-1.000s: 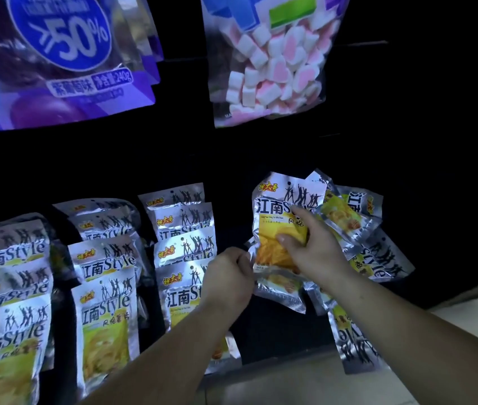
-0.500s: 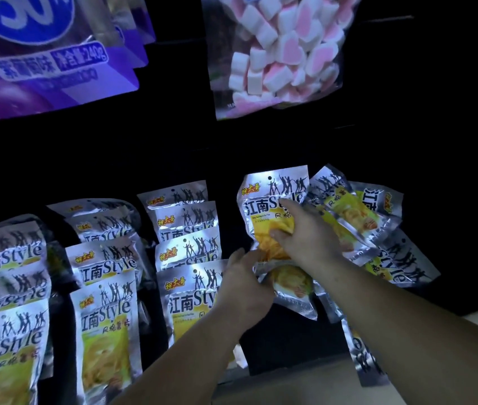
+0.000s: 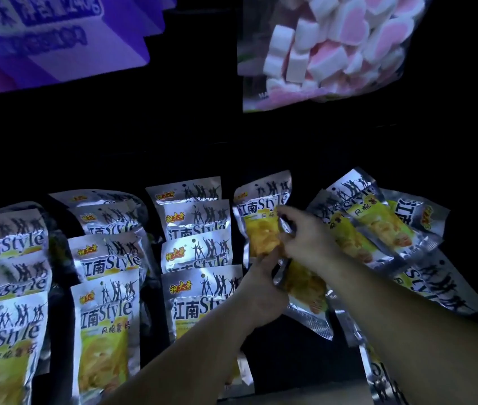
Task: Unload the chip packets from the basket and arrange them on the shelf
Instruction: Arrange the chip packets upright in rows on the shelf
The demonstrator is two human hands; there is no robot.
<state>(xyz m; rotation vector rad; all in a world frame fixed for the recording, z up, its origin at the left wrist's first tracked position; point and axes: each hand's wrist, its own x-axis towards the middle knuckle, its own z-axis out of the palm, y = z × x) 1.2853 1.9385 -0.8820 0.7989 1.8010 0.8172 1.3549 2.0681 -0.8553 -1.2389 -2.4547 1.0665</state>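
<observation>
Gripping one chip packet (image 3: 261, 229) upright on the shelf (image 3: 290, 358), right hand (image 3: 305, 238) and left hand (image 3: 261, 290) pinch its foil. Likely light, slippery, crushable: hold the sealed edges.

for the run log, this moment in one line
left hand: holds chip packet | right hand: pinches it | loose packets: heaped right

Three columns of chip packets (image 3: 106, 287) fill the lower left, overlapping front to back. A single packet (image 3: 261, 226) stands at centre, with a loose pile (image 3: 378, 226) to its right. Above: large bag (image 3: 56, 48) upper left, marshmallow bag (image 3: 334, 48) upper right.
</observation>
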